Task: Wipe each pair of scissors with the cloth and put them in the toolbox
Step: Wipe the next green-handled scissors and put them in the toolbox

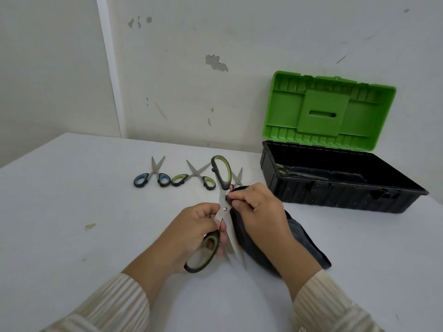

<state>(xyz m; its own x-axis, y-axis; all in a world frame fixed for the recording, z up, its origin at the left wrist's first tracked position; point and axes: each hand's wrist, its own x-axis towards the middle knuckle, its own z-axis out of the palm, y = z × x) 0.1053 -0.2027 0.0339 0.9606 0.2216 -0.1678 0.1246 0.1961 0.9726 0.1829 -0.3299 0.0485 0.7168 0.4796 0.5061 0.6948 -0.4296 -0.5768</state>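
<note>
While the left hand [199,226] grips a large pair of green-and-black scissors [224,208] just above the white table [72,212], the right hand [260,212] pinches a fold of dark cloth [304,238] against them, close to the pivot screw. The scissors are spread wide. One loop handle stands up toward the wall; the other sits low in the left hand, fingers curled about it, thumb up near the pivot. Both blades point down toward the person, tips close to the tabletop; cannot tell if they touch it. The rest of the cloth trails under the right wrist and lies bunched on the table, right of the blades.

Farther back, in a row on the table:
- blue-handled scissors [153,174] at the left, blades parted, tips toward the wall
- green-handled scissors [195,176] just beside them, opened wider
- third pair [238,178], mostly hidden behind the raised handle and right hand, only blade tips showing

The toolbox [335,195] sits at right rear, against the wall, near the right hand. It has a black tub, and its green lid [330,109] stands open. Inside, at the left end, lie the stowed scissors [280,169]: two green handle loops are visible, the blades dim against the black floor.

Cream striped sleeves [115,305] cover both forearms. The wall [191,92] behind shows chipped paint patches
</note>
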